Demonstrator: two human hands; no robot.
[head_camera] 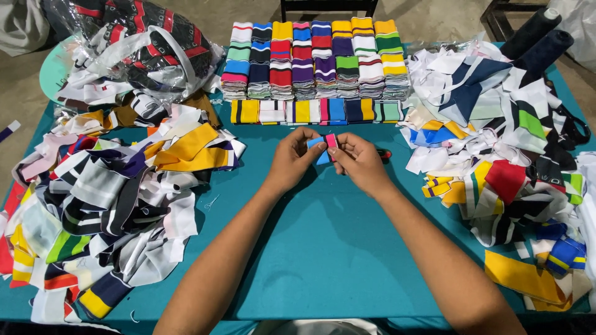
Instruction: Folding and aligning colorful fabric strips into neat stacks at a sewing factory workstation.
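Both my hands meet over the middle of the teal table. My left hand and my right hand together pinch a small folded striped fabric piece, blue, white and pink, held just above the tabletop. Behind them stand neat stacks of folded striped collar pieces in many colours, with a single row of folded pieces laid in front of the stacks.
A loose heap of striped fabric strips fills the left side, another heap the right. A clear plastic bag of fabric lies at the back left. Two dark thread cones sit at the back right. A small red tool lies beside my right hand.
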